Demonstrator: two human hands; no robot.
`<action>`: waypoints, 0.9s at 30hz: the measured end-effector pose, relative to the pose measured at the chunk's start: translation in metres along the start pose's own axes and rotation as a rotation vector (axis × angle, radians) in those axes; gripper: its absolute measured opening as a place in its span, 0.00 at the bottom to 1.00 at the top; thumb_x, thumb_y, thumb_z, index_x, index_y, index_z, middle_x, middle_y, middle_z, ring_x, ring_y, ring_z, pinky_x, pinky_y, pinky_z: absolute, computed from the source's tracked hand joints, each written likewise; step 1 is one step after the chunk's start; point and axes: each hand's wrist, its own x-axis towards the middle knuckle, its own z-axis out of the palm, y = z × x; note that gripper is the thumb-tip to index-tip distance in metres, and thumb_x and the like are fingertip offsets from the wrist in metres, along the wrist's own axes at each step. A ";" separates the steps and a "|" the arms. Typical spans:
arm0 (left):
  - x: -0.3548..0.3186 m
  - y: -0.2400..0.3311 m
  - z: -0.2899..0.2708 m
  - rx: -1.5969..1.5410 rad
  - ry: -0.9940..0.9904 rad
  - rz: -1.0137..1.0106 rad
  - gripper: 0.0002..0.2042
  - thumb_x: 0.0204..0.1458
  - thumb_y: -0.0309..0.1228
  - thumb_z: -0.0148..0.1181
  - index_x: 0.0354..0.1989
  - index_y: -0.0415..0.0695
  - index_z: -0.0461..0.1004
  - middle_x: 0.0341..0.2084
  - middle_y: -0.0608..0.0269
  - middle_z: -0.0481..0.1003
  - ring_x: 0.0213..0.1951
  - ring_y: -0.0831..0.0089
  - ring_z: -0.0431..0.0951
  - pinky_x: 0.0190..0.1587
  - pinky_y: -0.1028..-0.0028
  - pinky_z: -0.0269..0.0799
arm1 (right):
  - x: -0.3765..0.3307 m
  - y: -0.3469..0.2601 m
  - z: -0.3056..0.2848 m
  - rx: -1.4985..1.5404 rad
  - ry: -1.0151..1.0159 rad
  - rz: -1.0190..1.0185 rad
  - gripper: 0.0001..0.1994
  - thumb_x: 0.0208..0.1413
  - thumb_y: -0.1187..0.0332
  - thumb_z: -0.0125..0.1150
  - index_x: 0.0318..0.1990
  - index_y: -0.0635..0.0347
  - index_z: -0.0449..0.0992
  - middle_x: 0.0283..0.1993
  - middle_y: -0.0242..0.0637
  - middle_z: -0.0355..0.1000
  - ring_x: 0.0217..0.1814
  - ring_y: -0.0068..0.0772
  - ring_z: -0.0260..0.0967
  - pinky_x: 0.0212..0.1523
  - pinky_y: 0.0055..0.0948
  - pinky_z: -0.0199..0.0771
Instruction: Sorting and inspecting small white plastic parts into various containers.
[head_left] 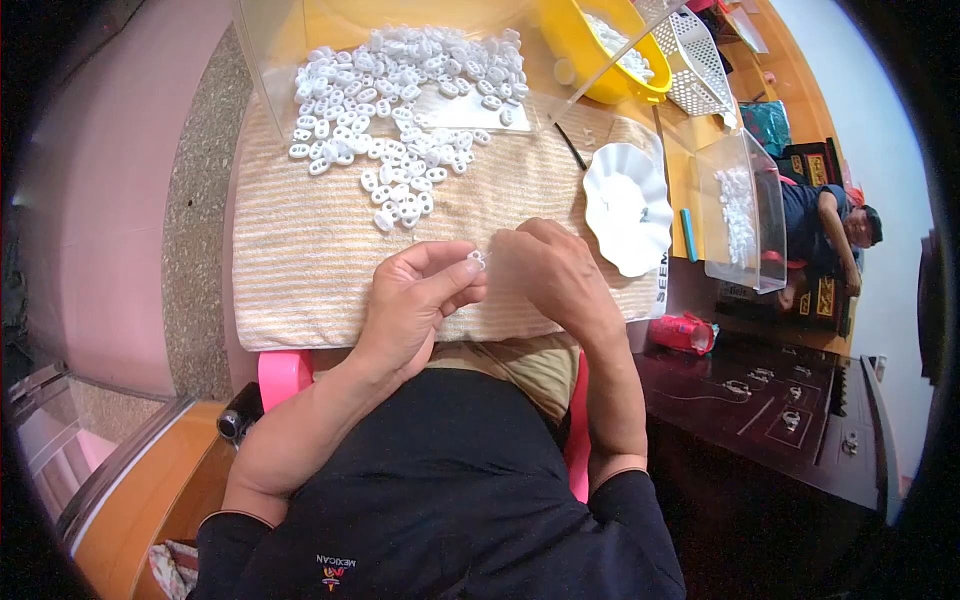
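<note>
Between the thumb and fingertips of my left hand point(415, 300) is a small white plastic piece point(477, 260), closed on in a pinch. My right hand point(550, 270) is just to its right, fingers curled and smeared by motion, so what it holds cannot be made out. Beyond both hands, a heap of white oval two-holed plastic pieces point(400, 90) spreads over a striped beige towel point(290, 240). To the right of my right hand stands a white wavy-edged dish point(655, 215), with small white bits that are hard to make out.
A clear plastic box point(262, 75) stands around the far part of the heap. A yellow basin point(610, 95) with white pieces, a white perforated basket point(690, 60), a clear bin point(755, 190) and a teal stick point(688, 235) are at the right. Another person point(820, 230) sits farther right.
</note>
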 end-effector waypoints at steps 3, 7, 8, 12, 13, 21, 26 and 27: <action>0.000 0.000 0.000 0.004 0.008 0.002 0.08 0.53 0.24 0.61 0.41 0.36 0.75 0.32 0.61 0.77 0.34 0.76 0.78 0.40 0.77 0.76 | 0.001 -0.003 -0.002 0.024 -0.007 0.015 0.08 0.49 0.75 0.53 0.38 0.57 0.73 0.32 0.41 0.67 0.41 0.46 0.69 0.40 0.41 0.70; 0.000 -0.002 -0.001 0.016 0.011 0.009 0.07 0.53 0.24 0.62 0.40 0.37 0.75 0.32 0.61 0.77 0.34 0.76 0.77 0.40 0.77 0.75 | 0.001 -0.002 -0.004 0.068 -0.029 0.048 0.09 0.50 0.76 0.55 0.39 0.57 0.74 0.33 0.43 0.69 0.40 0.49 0.70 0.39 0.41 0.71; 0.001 -0.003 -0.001 0.016 0.009 0.007 0.07 0.53 0.24 0.62 0.40 0.37 0.75 0.32 0.61 0.77 0.34 0.76 0.77 0.40 0.77 0.75 | -0.001 0.000 -0.001 0.142 0.031 0.067 0.12 0.48 0.77 0.56 0.42 0.59 0.75 0.34 0.42 0.71 0.39 0.44 0.72 0.39 0.36 0.71; 0.000 -0.004 0.000 0.031 -0.004 0.014 0.07 0.53 0.24 0.61 0.39 0.37 0.75 0.31 0.61 0.78 0.33 0.77 0.77 0.40 0.78 0.75 | -0.007 0.009 0.003 0.586 0.042 0.141 0.15 0.49 0.79 0.59 0.47 0.63 0.75 0.36 0.34 0.75 0.38 0.24 0.72 0.40 0.24 0.71; 0.000 -0.003 0.000 0.034 -0.002 0.017 0.07 0.53 0.24 0.61 0.39 0.37 0.75 0.31 0.61 0.78 0.33 0.78 0.77 0.39 0.78 0.75 | -0.008 0.012 0.005 0.588 0.042 0.142 0.15 0.49 0.79 0.59 0.47 0.63 0.75 0.36 0.34 0.75 0.38 0.24 0.72 0.40 0.24 0.71; 0.001 -0.003 0.002 0.070 -0.013 0.005 0.07 0.53 0.23 0.61 0.39 0.37 0.75 0.31 0.61 0.78 0.32 0.79 0.77 0.38 0.80 0.74 | -0.011 0.013 0.019 1.115 0.042 0.245 0.16 0.52 0.74 0.67 0.49 0.66 0.76 0.37 0.29 0.76 0.35 0.13 0.69 0.37 0.16 0.70; 0.000 -0.003 0.002 0.092 -0.007 0.003 0.07 0.52 0.24 0.61 0.39 0.36 0.75 0.31 0.61 0.78 0.32 0.79 0.77 0.37 0.80 0.74 | -0.012 0.014 0.019 1.111 0.030 0.246 0.16 0.52 0.74 0.67 0.48 0.66 0.76 0.37 0.28 0.75 0.35 0.13 0.69 0.36 0.15 0.69; 0.000 -0.003 0.002 0.094 -0.011 0.007 0.07 0.52 0.24 0.61 0.39 0.36 0.75 0.31 0.61 0.78 0.31 0.80 0.76 0.37 0.81 0.74 | -0.012 0.015 0.019 1.133 0.026 0.241 0.16 0.52 0.74 0.67 0.48 0.66 0.76 0.37 0.27 0.75 0.35 0.13 0.69 0.36 0.15 0.69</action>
